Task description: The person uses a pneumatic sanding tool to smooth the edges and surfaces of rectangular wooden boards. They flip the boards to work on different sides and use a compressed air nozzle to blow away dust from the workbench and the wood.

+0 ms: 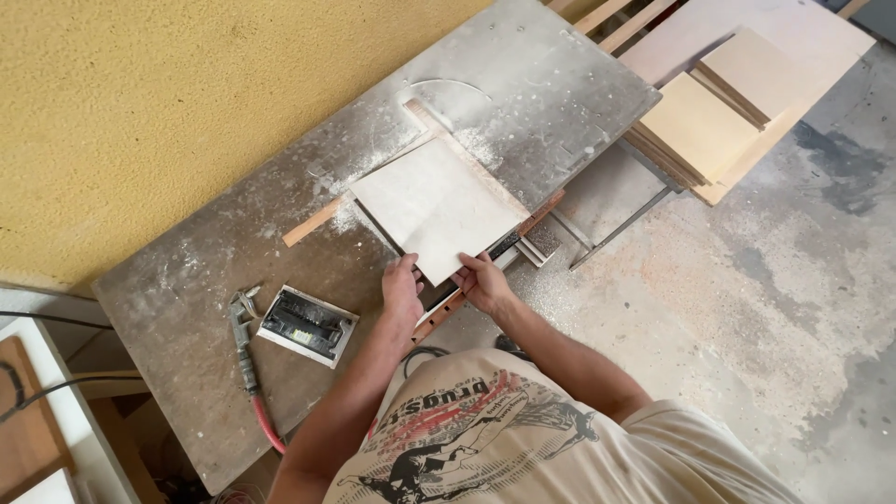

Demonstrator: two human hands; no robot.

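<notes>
A pale square panel (434,203) lies flat on a dusty grey saw table (233,252), against a wooden fence strip (315,220). My left hand (402,289) grips the panel's near left edge. At the near corner, my right hand (483,281) holds the panel's right edge, over a reddish wooden rail (439,315) at the table's front. Sawdust lies around the panel.
An air blow gun (245,336) with a red hose (268,425) and a small black and white box (307,325) lie on the table at my left. Stacked light boards (700,121) rest at the far right. The concrete floor (747,299) carries sawdust. A yellow wall (140,103) borders the table.
</notes>
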